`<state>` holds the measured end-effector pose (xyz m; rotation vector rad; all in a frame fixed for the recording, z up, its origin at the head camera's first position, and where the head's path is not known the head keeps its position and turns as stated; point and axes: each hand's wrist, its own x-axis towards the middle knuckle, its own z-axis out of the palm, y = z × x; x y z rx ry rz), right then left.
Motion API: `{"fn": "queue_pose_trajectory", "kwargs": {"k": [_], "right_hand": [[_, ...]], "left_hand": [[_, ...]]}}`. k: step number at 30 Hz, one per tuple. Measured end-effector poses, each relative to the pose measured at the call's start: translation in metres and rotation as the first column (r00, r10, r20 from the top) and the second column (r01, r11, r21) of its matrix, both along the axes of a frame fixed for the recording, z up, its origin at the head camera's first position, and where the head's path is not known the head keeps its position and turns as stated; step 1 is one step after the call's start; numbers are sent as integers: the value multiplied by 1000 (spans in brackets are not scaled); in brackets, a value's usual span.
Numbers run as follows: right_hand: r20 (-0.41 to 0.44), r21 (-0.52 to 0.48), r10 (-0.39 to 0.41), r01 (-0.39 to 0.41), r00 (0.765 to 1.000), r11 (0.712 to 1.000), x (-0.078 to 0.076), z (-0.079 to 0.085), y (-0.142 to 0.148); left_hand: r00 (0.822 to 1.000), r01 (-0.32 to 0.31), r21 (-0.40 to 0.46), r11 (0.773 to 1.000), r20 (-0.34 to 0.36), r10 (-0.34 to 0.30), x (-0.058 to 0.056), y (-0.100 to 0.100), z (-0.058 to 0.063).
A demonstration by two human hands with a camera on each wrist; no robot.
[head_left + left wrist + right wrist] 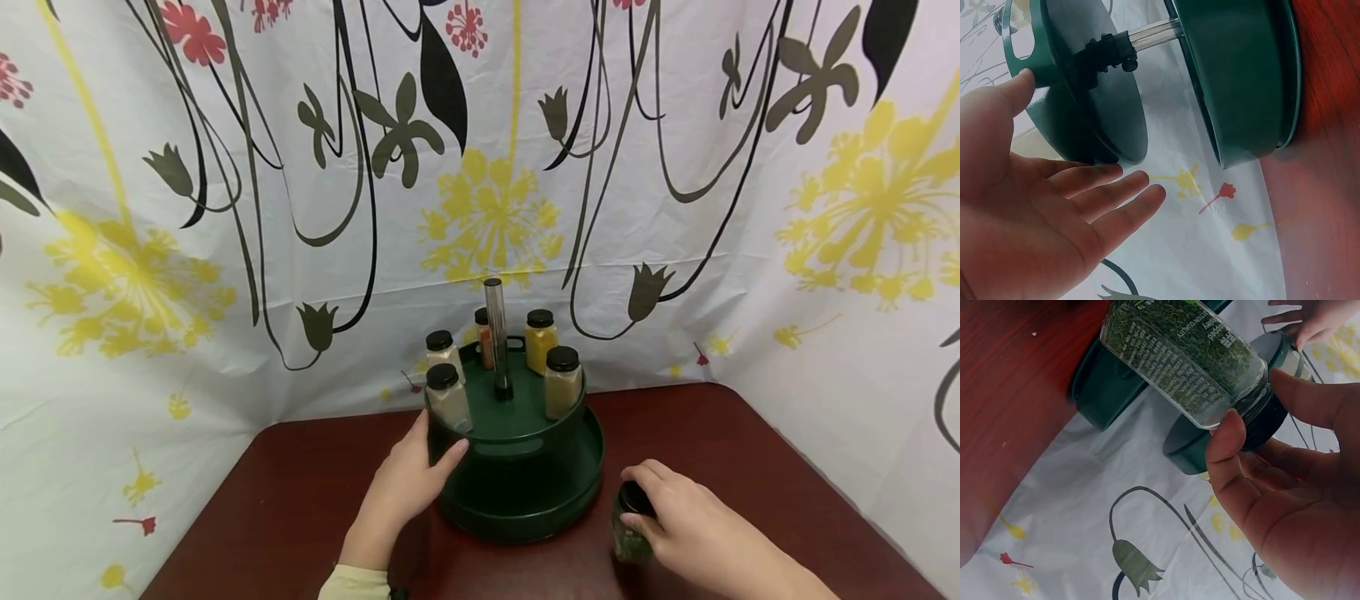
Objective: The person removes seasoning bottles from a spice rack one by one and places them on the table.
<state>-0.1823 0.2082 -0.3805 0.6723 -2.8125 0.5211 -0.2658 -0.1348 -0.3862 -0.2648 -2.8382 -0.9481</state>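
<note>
My right hand (678, 521) grips a clear spice jar (1179, 359) of dried green herbs by its black lid (1263, 422), to the right of a green two-tier rack. In the right wrist view, printed text shows on the jar's side. My left hand (408, 475) is at the left front of the rack's upper tier (517, 429). Its thumb touches the rim beside a handle slot, and the other fingers extend fairly straight along the tier's side, as the left wrist view shows. The lower tier (525, 508) sits on the table.
Several black-lidded spice jars stand around the upper tier, among them a yellow one (540, 346) and a beige one (562, 387). A clear post (497, 342) rises from its middle. The dark red table (315, 500) meets a flower-patterned cloth (337, 292) behind and at the sides.
</note>
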Motion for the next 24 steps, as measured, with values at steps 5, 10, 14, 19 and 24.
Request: {"fn": "queue_pose_trajectory", "kwargs": {"k": [5, 10, 14, 19, 24], "right_hand": [[48, -4, 13, -13, 999, 1000, -3, -5, 1], [60, 5, 14, -14, 998, 1000, -4, -8, 2], [57, 14, 22, -23, 998, 1000, -6, -10, 4], [111, 3, 23, -23, 994, 1000, -9, -11, 4], [110, 13, 26, -28, 994, 1000, -11, -14, 2]], "left_hand": [[1000, -2, 3, 1000, -2, 2, 0, -1, 1], [1000, 5, 0, 1000, -1, -5, 0, -3, 0], [1000, 5, 2, 1000, 2, -5, 0, -2, 0], [1000, -1, 6, 1000, 11, 1, -2, 0, 1], [1000, -6, 5, 1000, 12, 6, -2, -2, 0]]}}
